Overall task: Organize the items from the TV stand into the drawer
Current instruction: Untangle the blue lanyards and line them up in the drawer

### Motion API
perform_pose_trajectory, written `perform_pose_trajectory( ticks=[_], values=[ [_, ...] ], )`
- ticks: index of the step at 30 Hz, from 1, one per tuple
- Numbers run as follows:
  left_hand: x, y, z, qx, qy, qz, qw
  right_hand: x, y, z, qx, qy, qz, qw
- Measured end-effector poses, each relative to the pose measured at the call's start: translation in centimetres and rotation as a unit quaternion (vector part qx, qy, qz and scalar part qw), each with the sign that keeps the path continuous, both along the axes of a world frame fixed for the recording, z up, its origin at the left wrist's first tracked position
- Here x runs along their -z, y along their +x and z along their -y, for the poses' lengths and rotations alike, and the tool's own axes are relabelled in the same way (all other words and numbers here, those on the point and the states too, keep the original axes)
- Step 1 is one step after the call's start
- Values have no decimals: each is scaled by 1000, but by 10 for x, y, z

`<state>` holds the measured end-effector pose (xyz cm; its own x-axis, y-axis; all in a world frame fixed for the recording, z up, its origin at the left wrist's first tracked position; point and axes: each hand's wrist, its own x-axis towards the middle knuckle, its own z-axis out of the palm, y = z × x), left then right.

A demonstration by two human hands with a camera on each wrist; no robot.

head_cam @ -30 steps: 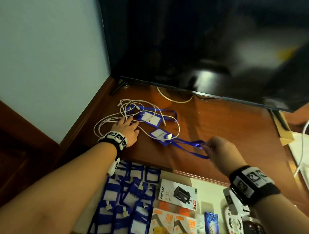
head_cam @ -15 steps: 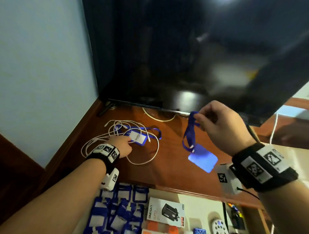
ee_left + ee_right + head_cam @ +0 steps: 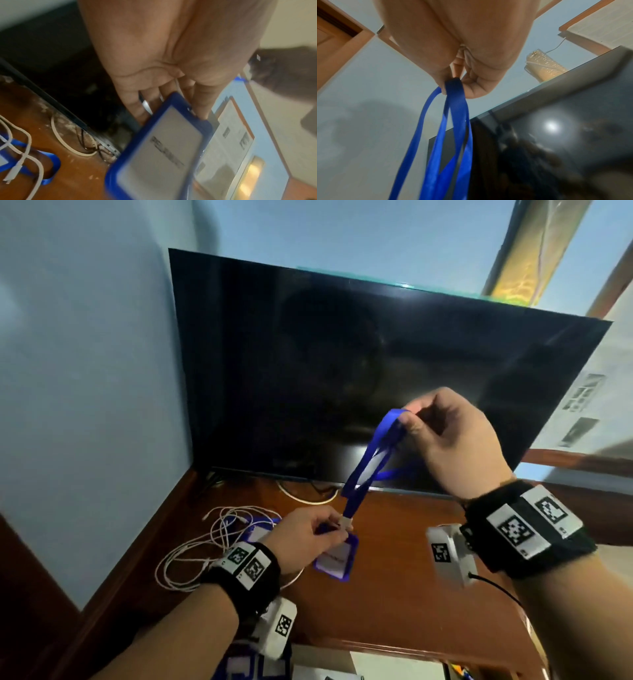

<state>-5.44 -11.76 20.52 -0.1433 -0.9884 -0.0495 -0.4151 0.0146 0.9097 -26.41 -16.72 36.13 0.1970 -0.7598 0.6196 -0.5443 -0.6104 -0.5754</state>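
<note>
A blue badge holder with a white card hangs above the wooden TV stand. My left hand pinches its top end by the white clip. Its blue lanyard runs up to my right hand, which pinches the strap's loop in front of the TV screen. A second blue badge holder lies on the stand under a tangle of white cables, partly hidden by my left hand.
The black TV stands at the back of the stand, a white cable curling under it. A wall closes the left side. The open drawer below the stand's front edge holds blue badge holders and boxes.
My right hand has lifted the lanyard higher, in front of the screen. My left hand left the cables and took hold of the hanging badge holder. The head view tilted upward.
</note>
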Motion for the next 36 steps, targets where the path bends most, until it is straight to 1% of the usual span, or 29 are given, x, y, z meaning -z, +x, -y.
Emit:
perform_pose_trajectory(
  ticks=[2, 3, 4, 6, 7, 8, 9, 10, 11, 13, 14, 15, 17, 19, 21, 22, 23, 24, 26, 28, 29, 32, 34, 36],
  values=[
    [-14, 2, -6, -2, -6, -39, 999, 0, -9, 10, 54, -8, -6, 998],
    [-23, 2, -10, -2, -8, -62, 998, 4, -13, 15, 75, 9, -18, 997],
    [-30, 3, -13, -6, -9, -92, 996, 11, -17, 19, 93, 45, -37, 994],
    [-44, 5, -21, -19, -5, -153, 988, 37, -21, 21, 126, 121, -105, 979],
    [-51, 5, -24, -25, -7, -179, 984, 51, -20, 16, 136, 120, -141, 973],
    [-55, 6, -27, -34, -12, -198, 980, 65, -18, 9, 135, 102, -147, 975],
    [-58, 7, -28, -46, -19, -211, 976, 78, -13, -3, 116, 93, -122, 981],
    [-61, 7, -29, -62, -28, -224, 972, 85, -7, -19, 73, 111, -79, 988],
    [-62, 6, -29, -85, -36, -237, 967, 91, 0, -34, 19, 159, -40, 986],
    [-65, 7, -29, -124, -56, -260, 956, 93, 16, -64, -96, 268, -9, 959],
    [-67, 7, -29, -138, -68, -262, 953, 95, 20, -72, -138, 294, -2, 946],
    [-69, 7, -30, -148, -78, -260, 951, 97, 22, -76, -162, 297, 10, 941],
    [-73, 11, -32, -157, -85, -276, 944, 92, 21, -76, -151, 258, 35, 953],
    [-79, 19, -33, -146, -67, -340, 927, 84, 17, -72, -126, 226, 70, 964],
    [-88, 29, -32, -131, -44, -413, 900, 74, 12, -69, -117, 219, 91, 964],
    [-94, 35, -32, -130, -47, -433, 891, 71, 9, -67, -111, 219, 96, 965],
    [-100, 41, -31, -134, -62, -435, 888, 69, 6, -66, -104, 220, 99, 965],
    [-106, 46, -30, -141, -85, -424, 890, 67, 3, -65, -96, 224, 99, 965],
    [-119, 53, -30, -168, -146, -377, 899, 69, -1, -61, -76, 229, 91, 966],
    [-131, 57, -32, -194, -206, -291, 914, 77, -4, -56, -51, 223, 54, 972],
    [-138, 57, -34, -187, -229, -237, 925, 81, -4, -55, -39, 213, 23, 976],
    [-160, 42, -40, -106, -251, -102, 957, 93, 4, -54, -21, 148, -93, 984],
    [-169, 26, -42, -45, -254, -12, 966, 94, 17, -59, -57, 107, -143, 982],
    [-173, 12, -37, 4, -246, 61, 967, 92, 30, -65, -118, 84, -167, 975]
  ],
)
